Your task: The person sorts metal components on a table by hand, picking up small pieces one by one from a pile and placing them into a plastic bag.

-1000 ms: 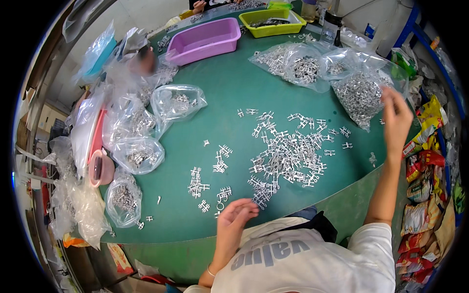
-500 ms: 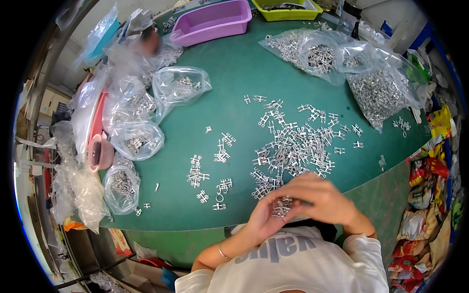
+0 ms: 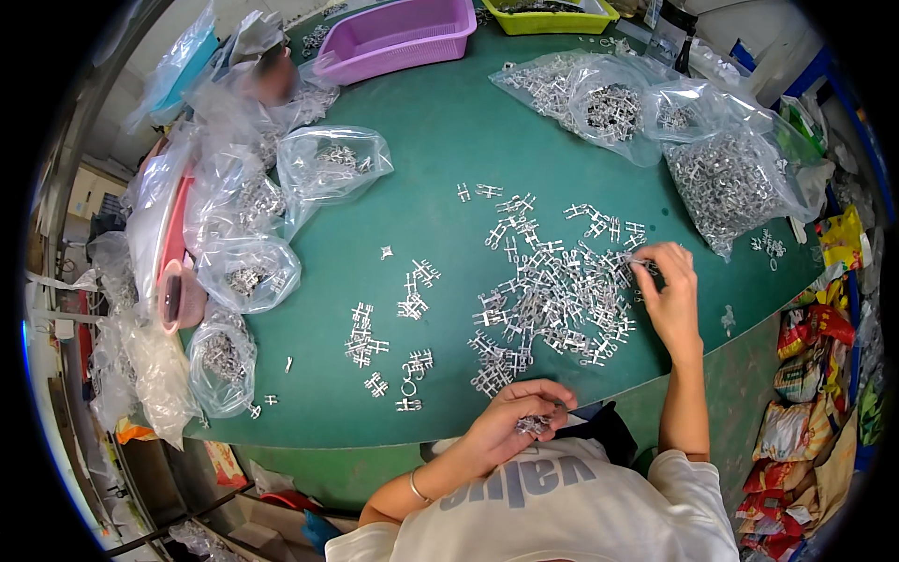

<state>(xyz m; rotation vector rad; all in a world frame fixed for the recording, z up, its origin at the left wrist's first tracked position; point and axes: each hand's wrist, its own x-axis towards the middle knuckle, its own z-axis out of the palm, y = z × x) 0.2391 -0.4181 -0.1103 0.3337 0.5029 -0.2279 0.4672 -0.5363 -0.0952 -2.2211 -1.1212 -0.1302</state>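
Observation:
Close to my body at the table's near edge, my left hand (image 3: 515, 421) is cupped around several small silver metal pieces (image 3: 534, 424). My right hand (image 3: 670, 286) reaches to the right side of a loose pile of silver metal pieces (image 3: 571, 290), its thumb and fingertips pinched on one of them. The pieces look like small branched clips with prongs. Smaller clusters of the same metal pieces (image 3: 362, 339) lie left of the pile. A ring-shaped metal piece (image 3: 408, 386) rests beside one cluster.
Clear plastic bags (image 3: 245, 272) of metal parts line the left side. A large filled bag (image 3: 730, 183) sits at the right. A purple basket (image 3: 403, 47) and a yellow-green tray (image 3: 552, 21) stand at the far edge. Colourful packets (image 3: 787, 431) lie beyond the table's right edge.
My right hand has left my left hand and moved up and right to the pile's right side. My left hand stays near my body, still holding metal pieces.

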